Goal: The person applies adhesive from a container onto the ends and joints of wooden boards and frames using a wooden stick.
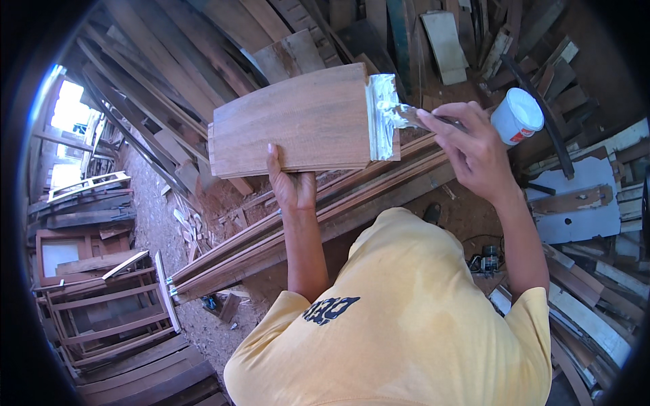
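Observation:
My left hand (296, 186) grips a short stack of brown wooden boards (288, 122) from the near edge, the thumb lying on the top face. Thick white paste (383, 115) coats a band across the boards' right end. In my right hand (477, 145) is a thin brown spreading stick (409, 115), pinched between the fingers; its tip is smeared white and touches the paste. Whether it has bristles cannot be made out. Just beyond that hand stands a white plastic tub (518, 116) with white contents and a red mark on its side.
Long wooden strips (250, 250) run diagonally below the boards. Planks (196, 47) lean in piles at the far side, with offcuts (596, 284) heaped on the right. Wooden frames (112, 304) stand at the left. A small dark power tool (486, 260) sits on the ground.

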{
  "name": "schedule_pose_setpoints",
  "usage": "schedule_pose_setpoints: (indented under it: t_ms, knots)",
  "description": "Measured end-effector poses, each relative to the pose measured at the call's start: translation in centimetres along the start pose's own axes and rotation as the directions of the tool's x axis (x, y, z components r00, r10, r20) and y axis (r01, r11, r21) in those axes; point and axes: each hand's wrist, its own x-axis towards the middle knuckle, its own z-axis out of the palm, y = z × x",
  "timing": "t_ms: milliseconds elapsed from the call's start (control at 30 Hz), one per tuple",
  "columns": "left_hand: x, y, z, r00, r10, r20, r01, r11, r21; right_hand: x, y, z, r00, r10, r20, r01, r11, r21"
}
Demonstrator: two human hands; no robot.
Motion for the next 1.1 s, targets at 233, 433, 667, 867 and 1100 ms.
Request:
schedule_pose_setpoints:
  t_ms: [233,433,667,867,1100]
  knots:
    - [-0.3,0.0,0.4,0.997,0.058,-0.047,-0.058,0.998,0.002,-3.8,0.2,-0.2,0.989,-0.047,0.139,0.05,0.999,-0.013]
    - [-1.0,-0.5,0.9,0.997,0.054,-0.049,-0.053,0.998,0.035,0.5,2.7,0.5,0.998,0.017,-0.064,-0.017,1.0,0.003]
    - [-1.9,-3.6,2.2,0.982,0.188,-0.029,-0.184,0.977,0.112,-3.3,4.6,0.1,0.986,-0.096,0.138,0.082,0.991,0.102]
    - [-2.0,-7.2,3.8,0.95,0.295,0.107,-0.31,0.931,0.191,-7.0,11.5,-5.0,0.999,-0.05,0.021,0.047,0.992,0.12]
    - [-1.3,-14.8,8.2,0.904,0.331,-0.27,-0.306,0.943,0.131,-15.7,30.5,-12.7,0.817,0.568,-0.103,-0.574,0.817,-0.052]
